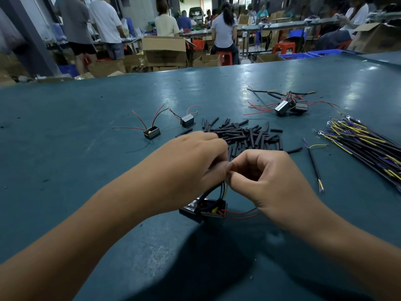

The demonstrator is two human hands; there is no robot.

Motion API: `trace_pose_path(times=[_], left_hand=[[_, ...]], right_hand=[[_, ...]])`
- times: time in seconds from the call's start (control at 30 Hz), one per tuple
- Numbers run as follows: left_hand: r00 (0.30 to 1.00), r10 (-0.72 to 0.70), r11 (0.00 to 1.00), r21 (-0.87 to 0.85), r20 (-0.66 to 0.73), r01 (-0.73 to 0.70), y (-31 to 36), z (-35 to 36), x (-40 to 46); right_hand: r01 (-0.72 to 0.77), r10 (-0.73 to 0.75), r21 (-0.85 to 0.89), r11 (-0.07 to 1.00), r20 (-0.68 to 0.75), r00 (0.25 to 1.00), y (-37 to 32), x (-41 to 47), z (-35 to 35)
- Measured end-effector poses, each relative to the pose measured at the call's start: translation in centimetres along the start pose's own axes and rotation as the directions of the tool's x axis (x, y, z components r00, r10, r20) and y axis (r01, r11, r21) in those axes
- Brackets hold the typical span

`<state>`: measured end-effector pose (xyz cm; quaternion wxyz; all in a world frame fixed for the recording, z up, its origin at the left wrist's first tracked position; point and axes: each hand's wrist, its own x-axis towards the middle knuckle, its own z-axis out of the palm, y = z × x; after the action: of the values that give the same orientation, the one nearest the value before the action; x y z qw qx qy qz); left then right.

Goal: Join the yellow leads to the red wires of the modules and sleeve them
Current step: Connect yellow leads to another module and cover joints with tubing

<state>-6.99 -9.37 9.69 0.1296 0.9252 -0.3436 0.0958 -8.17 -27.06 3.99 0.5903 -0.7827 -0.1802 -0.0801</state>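
Observation:
A black module (202, 210) hangs just above the green table (86, 170), below my two hands. Black-sheathed wires and a yellow lead (226, 190) rise from it into my fingers. My left hand (195, 161) and my right hand (271, 177) meet thumb to thumb and pinch these wires where they join; the joint itself is hidden by the fingers. Red wires (240, 212) trail from the module under my right hand. A heap of black sleeve pieces (247, 133) lies just beyond my hands.
Two loose modules with red wires (152, 132) (187, 121) sit at the middle left. A cluster of modules with joined leads (289, 106) lies at the far right. A bundle of yellow-and-purple leads (364, 144) fills the right edge, one single lead (314, 164) beside it. People work behind.

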Motion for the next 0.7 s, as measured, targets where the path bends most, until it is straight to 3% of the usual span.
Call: trace_pose_path(times=[0.1,0.2,0.23,0.33,0.4,0.57,0.7], left_hand=[[0.959,-0.277,0.924,-0.258,0.063,0.284,0.1,0.7,-0.2],[0.857,-0.476,0.657,-0.569,0.196,0.494,0.3,0.8,-0.4],[0.858,-0.476,0.637,-0.597,0.193,0.488,0.3,0.7,-0.6],[0.95,-0.313,0.835,-0.474,0.007,0.279,0.3,0.3,-2.0],[0.973,-0.205,0.926,-0.345,-0.109,0.157,0.6,0.1,-3.1],[0.98,-0.028,0.979,-0.202,-0.199,-0.013,-0.2,0.2,-3.5],[0.944,0.223,0.975,0.064,-0.242,-0.214,-2.2,-0.1,-1.9]], right_hand=[[0.022,-0.022,-0.053,0.998,-0.005,1.0,0.2,-0.2,0.2],[0.048,-0.049,-0.103,0.994,-0.01,0.999,0.2,-0.3,0.1],[0.057,-0.059,-0.114,0.992,-0.011,0.998,0.1,-0.3,0.1],[0.067,-0.069,-0.115,0.991,-0.014,0.997,0.1,-0.2,0.0],[0.059,-0.062,-0.112,0.992,-0.023,0.998,0.2,-0.1,0.0],[0.064,-0.063,-0.097,0.993,0.003,0.998,0.2,0.0,-0.1],[0.082,-0.079,-0.09,0.993,0.038,0.996,0.2,0.0,-0.4]])
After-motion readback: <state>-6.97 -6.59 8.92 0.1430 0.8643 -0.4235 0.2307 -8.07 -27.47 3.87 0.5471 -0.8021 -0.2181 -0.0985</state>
